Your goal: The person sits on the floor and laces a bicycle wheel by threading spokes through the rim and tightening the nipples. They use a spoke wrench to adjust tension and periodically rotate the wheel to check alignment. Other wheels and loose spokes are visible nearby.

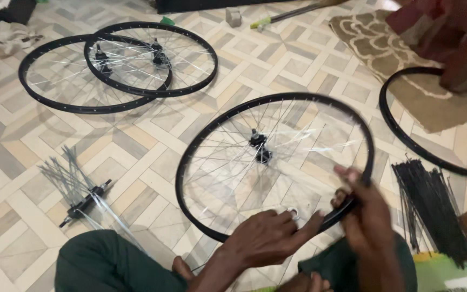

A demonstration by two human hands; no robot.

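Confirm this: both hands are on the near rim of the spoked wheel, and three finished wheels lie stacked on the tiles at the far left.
Not quite. The head view shows two finished wheels overlapping at the far left, not three. The rest stands: the left hand and right hand are both at the near rim of the spoked wheel, on the tiled floor.

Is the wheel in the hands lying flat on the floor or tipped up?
Tipped up. The spoked wheel is raised at its near edge, where the right hand grips the black rim and the left hand touches it.
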